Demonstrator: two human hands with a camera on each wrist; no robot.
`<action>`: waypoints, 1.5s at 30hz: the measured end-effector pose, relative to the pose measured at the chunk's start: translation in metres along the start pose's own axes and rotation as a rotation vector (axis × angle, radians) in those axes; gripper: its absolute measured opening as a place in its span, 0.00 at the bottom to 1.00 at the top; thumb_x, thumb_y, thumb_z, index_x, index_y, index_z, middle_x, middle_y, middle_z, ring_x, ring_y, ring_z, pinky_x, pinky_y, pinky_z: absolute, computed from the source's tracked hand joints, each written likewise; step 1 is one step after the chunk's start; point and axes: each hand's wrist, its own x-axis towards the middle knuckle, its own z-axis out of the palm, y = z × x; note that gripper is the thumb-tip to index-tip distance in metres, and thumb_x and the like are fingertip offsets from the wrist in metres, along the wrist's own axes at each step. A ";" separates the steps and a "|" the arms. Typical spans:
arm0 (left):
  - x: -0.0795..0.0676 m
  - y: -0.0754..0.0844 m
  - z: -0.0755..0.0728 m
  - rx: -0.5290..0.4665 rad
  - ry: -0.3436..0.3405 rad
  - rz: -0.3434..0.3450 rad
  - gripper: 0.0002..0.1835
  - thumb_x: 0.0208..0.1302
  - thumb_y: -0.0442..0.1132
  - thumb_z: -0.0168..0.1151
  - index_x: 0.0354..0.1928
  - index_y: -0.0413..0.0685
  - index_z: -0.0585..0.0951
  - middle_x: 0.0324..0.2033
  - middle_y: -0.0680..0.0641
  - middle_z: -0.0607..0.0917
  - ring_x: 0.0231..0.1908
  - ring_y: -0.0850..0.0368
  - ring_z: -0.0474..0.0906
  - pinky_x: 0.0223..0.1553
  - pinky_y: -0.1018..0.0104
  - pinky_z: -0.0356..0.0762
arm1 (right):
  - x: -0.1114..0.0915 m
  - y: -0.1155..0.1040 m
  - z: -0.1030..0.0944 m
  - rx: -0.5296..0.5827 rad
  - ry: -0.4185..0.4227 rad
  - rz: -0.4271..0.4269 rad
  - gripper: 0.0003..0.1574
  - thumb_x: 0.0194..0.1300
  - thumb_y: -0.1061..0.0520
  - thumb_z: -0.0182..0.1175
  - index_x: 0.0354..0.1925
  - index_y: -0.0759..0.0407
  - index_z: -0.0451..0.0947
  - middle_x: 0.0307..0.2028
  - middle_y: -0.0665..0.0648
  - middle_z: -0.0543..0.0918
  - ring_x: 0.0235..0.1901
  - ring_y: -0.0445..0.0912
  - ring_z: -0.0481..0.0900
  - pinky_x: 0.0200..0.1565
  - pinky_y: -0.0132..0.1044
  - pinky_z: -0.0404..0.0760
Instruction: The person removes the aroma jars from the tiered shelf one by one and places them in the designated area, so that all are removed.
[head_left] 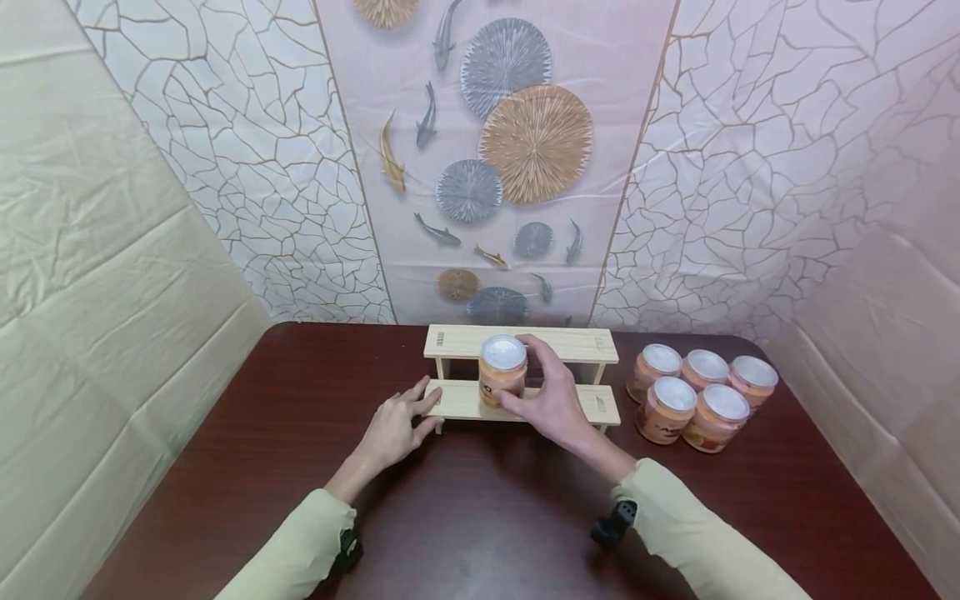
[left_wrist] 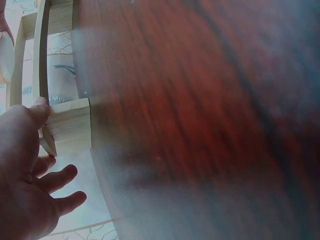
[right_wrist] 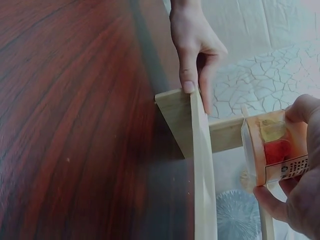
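A two-tier pale wooden rack (head_left: 459,402) stands near the back of the dark table. My left hand (head_left: 392,427) pinches the left end of its lower board, thumb against the front edge, the other fingers spread, as the left wrist view shows. With thumb and fingers around its side, my right hand (head_left: 553,403) holds a jar (head_left: 501,382) upright. The jar has a silver lid and an orange label with fruit pictures, clearer in the right wrist view on the jar (right_wrist: 274,145). A gap shows there between its base and the lower board (right_wrist: 201,175).
Several similar silver-lidded jars (head_left: 673,394) stand grouped on the table at the right of the rack. Behind the rack's upper board (head_left: 517,340) hangs a patterned cloth (head_left: 480,242). Plain cloth walls border the left and right sides of the table (head_left: 480,517).
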 end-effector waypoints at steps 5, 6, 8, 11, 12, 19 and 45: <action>0.000 0.000 -0.001 0.000 -0.005 -0.002 0.25 0.61 0.40 0.73 0.59 0.37 0.82 0.61 0.30 0.75 0.50 0.32 0.80 0.54 0.37 0.72 | 0.001 0.002 -0.011 0.005 0.006 -0.006 0.48 0.44 0.62 0.81 0.62 0.63 0.70 0.46 0.59 0.82 0.45 0.51 0.81 0.39 0.53 0.82; 0.000 0.000 -0.001 0.001 -0.005 -0.002 0.25 0.61 0.40 0.73 0.59 0.37 0.82 0.61 0.30 0.75 0.50 0.32 0.80 0.54 0.36 0.72 | 0.001 0.002 -0.013 0.008 0.007 -0.007 0.48 0.44 0.63 0.81 0.62 0.63 0.70 0.46 0.59 0.82 0.45 0.51 0.81 0.38 0.53 0.83; 0.001 0.000 -0.001 0.001 -0.006 0.000 0.25 0.61 0.40 0.72 0.59 0.37 0.82 0.61 0.29 0.75 0.50 0.31 0.81 0.54 0.36 0.72 | 0.001 0.003 -0.016 0.002 0.009 -0.009 0.48 0.44 0.63 0.81 0.62 0.63 0.70 0.46 0.59 0.82 0.45 0.50 0.81 0.38 0.52 0.83; 0.000 0.000 -0.001 0.000 -0.005 0.005 0.25 0.61 0.40 0.73 0.59 0.37 0.82 0.61 0.29 0.75 0.49 0.31 0.81 0.53 0.36 0.73 | 0.001 0.004 -0.022 -0.004 0.010 -0.013 0.49 0.44 0.63 0.81 0.63 0.62 0.70 0.48 0.59 0.82 0.47 0.51 0.81 0.42 0.52 0.81; 0.000 0.000 -0.001 0.003 -0.005 0.006 0.25 0.61 0.40 0.72 0.59 0.37 0.82 0.61 0.29 0.75 0.49 0.31 0.81 0.53 0.36 0.73 | 0.001 0.004 -0.024 -0.010 0.010 -0.015 0.49 0.44 0.63 0.81 0.63 0.62 0.70 0.49 0.59 0.82 0.48 0.51 0.80 0.43 0.52 0.80; 0.000 0.001 0.000 0.005 -0.010 0.003 0.25 0.62 0.39 0.72 0.59 0.37 0.82 0.61 0.29 0.75 0.49 0.31 0.81 0.54 0.36 0.72 | 0.002 0.005 -0.041 -0.095 0.041 -0.029 0.49 0.44 0.60 0.81 0.63 0.63 0.70 0.50 0.59 0.81 0.50 0.52 0.79 0.47 0.51 0.76; 0.000 0.002 -0.001 0.015 -0.020 -0.018 0.25 0.62 0.39 0.72 0.60 0.38 0.82 0.61 0.30 0.75 0.51 0.30 0.80 0.54 0.37 0.73 | 0.007 -0.004 -0.100 -0.125 0.121 0.042 0.49 0.45 0.66 0.79 0.64 0.64 0.69 0.51 0.62 0.79 0.47 0.52 0.79 0.39 0.23 0.78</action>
